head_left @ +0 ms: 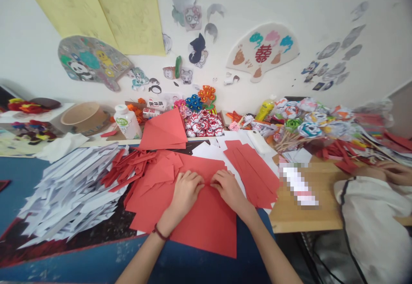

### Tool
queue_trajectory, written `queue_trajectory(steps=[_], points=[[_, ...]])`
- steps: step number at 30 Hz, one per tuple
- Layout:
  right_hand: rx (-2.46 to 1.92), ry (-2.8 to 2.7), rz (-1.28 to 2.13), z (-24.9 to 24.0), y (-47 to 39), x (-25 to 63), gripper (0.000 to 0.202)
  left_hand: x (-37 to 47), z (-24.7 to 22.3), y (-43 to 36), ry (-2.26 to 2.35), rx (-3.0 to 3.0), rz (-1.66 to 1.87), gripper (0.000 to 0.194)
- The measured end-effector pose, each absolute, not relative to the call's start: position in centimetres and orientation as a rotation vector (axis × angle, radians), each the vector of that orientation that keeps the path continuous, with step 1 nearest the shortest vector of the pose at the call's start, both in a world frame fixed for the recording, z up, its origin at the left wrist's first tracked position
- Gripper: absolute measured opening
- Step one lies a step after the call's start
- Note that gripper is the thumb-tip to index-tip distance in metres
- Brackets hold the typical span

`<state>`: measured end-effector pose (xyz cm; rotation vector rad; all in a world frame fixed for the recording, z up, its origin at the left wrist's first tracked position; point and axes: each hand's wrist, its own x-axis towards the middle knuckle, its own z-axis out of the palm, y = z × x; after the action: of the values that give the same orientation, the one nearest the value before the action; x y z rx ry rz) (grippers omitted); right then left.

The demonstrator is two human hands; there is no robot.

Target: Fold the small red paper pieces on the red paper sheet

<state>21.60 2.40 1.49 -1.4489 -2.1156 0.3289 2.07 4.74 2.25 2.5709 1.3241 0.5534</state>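
Note:
My left hand (186,191) and my right hand (228,190) come close together over large red paper sheets (207,230). The fingers of both are closed in a pinch. Between the fingertips is a bit of red paper (207,182); its edges blend into the red sheets below, so its shape is hard to make out. Small red paper pieces (164,170) lie just left of my left hand. Beyond my right hand is a stack of red paper rectangles (252,172). Folded red strips (128,168) are heaped farther left.
A big pile of folded white paper strips (74,189) covers the left side. Behind stand a white bottle (128,123), red-and-white paper flowers (204,123) and a paper-flower bunch (310,118). At right, another person's sleeve (373,219) rests by the wooden table (325,193).

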Motion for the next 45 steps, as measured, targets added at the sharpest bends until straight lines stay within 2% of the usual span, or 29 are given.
queue_trajectory(steps=[5, 8, 11, 14, 18, 24, 28, 33, 37, 40, 42, 45], points=[[-1.228, -2.441, -0.083, 1.2, 2.1, 22.2, 0.026, 0.4, 2.0, 4.1, 1.058, 2.984, 0.403, 0.018], [-1.144, -2.520, -0.216, 1.0, 1.3, 22.4, 0.030, -0.4, 1.9, 3.6, 0.837, 3.187, 0.372, 0.025], [-1.206, -2.520, -0.264, 0.9, 0.6, 22.3, 0.031, -0.5, 1.9, 3.4, 0.835, 3.224, 0.361, 0.028], [-1.305, -2.468, -0.243, 0.8, 0.6, 21.9, 0.028, 0.2, 1.8, 3.5, 0.891, 3.189, 0.313, 0.022], [-1.275, -2.452, -0.224, 0.9, 1.2, 21.1, 0.029, 1.2, 1.6, 3.7, 0.891, 3.175, 0.291, 0.024], [-1.167, -2.433, -0.172, 1.2, 1.2, 20.4, 0.033, 0.7, 2.7, 3.4, 1.093, 2.955, 0.489, 0.017], [-1.133, -2.355, 0.001, 1.5, 1.1, 20.8, 0.028, -0.8, 3.6, 2.6, 1.058, 2.851, 0.575, 0.028], [-1.083, -2.200, 0.219, 1.8, 1.1, 20.7, 0.031, -2.9, 4.1, 1.5, 1.048, 2.837, 0.627, 0.028], [-1.188, -1.980, 0.267, 1.3, 1.3, 21.4, 0.032, -7.1, 5.3, 2.9, 1.278, 2.787, 0.748, 0.034], [-1.320, -1.845, 0.332, 0.9, 1.3, 22.0, 0.024, -10.4, 6.7, 4.6, 1.975, 2.613, 0.823, 0.029], [-1.347, -1.868, 0.384, 0.8, 1.1, 21.9, 0.021, -11.4, 7.1, 5.3, 2.303, 2.592, 0.811, 0.037], [-1.346, -1.953, 0.426, 1.1, 0.3, 20.8, 0.022, -10.8, 6.6, 5.4, 2.162, 2.793, 0.653, 0.036]])
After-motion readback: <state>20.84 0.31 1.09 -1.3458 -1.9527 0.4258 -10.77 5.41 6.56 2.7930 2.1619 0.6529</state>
